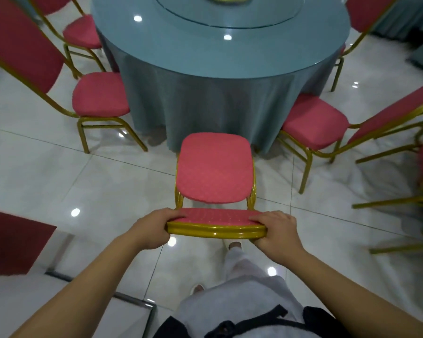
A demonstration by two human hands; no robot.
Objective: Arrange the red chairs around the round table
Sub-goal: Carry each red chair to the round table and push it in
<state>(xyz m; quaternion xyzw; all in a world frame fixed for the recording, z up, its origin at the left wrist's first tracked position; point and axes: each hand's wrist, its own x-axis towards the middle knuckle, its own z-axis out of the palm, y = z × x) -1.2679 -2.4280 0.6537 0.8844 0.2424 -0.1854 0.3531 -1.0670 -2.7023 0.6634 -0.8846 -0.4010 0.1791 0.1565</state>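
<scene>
We hold the red chair (214,167) by its backrest (215,226), left hand (152,228) and right hand (276,234) at opposite corners with fingers (257,218) curled over the rail, to steer it squarely toward the round table (217,57), seat front near the tablecloth (193,106)

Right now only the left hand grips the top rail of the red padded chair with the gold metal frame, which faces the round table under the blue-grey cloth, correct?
Not quite: both hands grip it. The head view shows the left hand and the right hand each holding one end of the top rail of the red padded chair. The chair does face the round table under the blue-grey cloth.
</scene>
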